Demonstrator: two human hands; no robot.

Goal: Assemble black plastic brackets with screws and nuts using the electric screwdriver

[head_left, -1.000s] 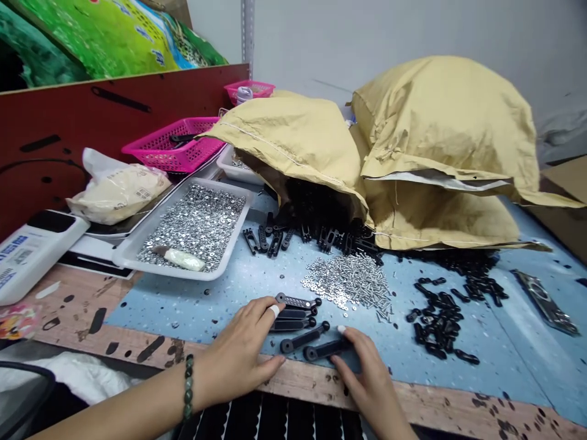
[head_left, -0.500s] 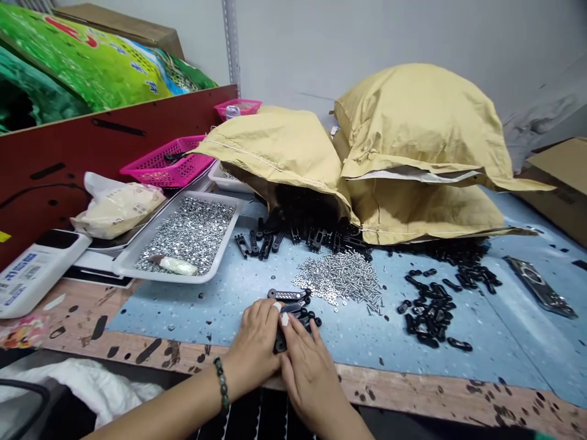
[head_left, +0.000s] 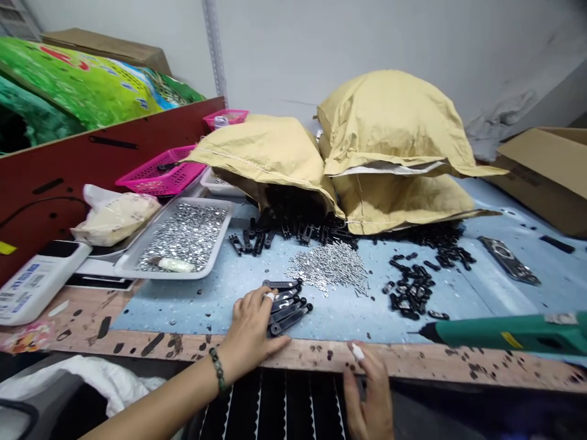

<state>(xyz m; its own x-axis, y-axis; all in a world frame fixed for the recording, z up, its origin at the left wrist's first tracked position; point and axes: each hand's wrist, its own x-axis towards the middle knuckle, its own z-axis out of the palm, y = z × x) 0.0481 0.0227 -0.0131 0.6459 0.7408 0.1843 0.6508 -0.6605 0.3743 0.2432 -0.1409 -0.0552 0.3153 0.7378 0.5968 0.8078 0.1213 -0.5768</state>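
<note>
My left hand [head_left: 251,327] lies at the left end of a small group of long black plastic arms [head_left: 287,315], its fingers touching them and its thumb stretched out toward the table edge. A bracelet circles that wrist. My right hand [head_left: 370,391] is at the front edge, apart from the arms, with thumb and forefinger spread; its lower fingers are partly hidden. White wraps cover a fingertip on each hand. Beyond the arms lies a pile of silver screws [head_left: 343,269] with small nuts [head_left: 307,269]. To the right are small black plastic pieces [head_left: 413,290].
A green electric screwdriver [head_left: 504,333] juts in from the right. A white tray [head_left: 215,260] of metal nuts and a scale [head_left: 39,275] stand left. Yellow sacks [head_left: 389,122] spill black parts at the back. A wrapped flat item [head_left: 509,260] and a carton [head_left: 545,174] are right.
My right hand has left the black arms and moved right and down to the table edge. My left hand stays on them. The electric screwdriver has come into view.
</note>
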